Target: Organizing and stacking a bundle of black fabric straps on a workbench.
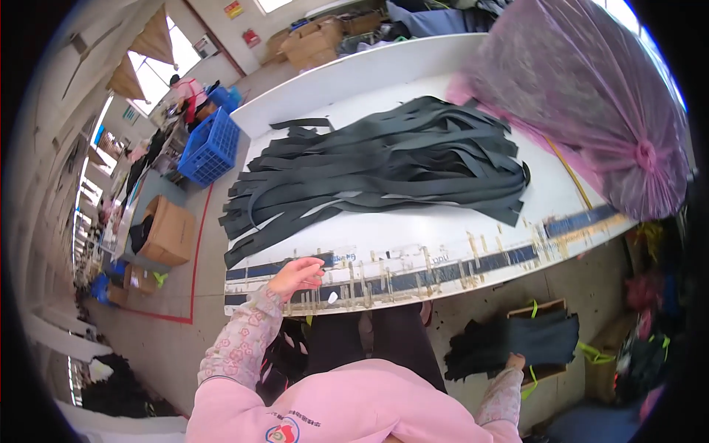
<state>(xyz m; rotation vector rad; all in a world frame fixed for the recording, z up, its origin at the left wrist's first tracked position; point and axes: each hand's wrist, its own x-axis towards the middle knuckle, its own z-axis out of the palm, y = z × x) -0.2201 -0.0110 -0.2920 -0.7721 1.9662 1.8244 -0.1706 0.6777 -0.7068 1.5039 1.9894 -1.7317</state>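
Observation:
My left hand [298, 277] is over the near left edge of the white table [384, 230], fingertips drawn together in a pinch. Whether anything small sits between them cannot be made out. Across the table lies a loose pile of long dark grey fabric strips [384, 162], their ends fanned toward the left. Down at the right, below the table edge, my right hand [515, 362] grips the near side of a bundle of dark fabric pieces [509, 343]. Most of its fingers are hidden by the cloth. That bundle is above an open cardboard box [546, 307] with yellow-green ties.
A large pink translucent bag [583, 103] fills the table's far right corner, beside a yellow stick [569, 173]. Tape strips line the near edge. Left of the table are a blue crate [210, 148] and a cardboard box [168, 232]. Another person [190, 94] stands beyond.

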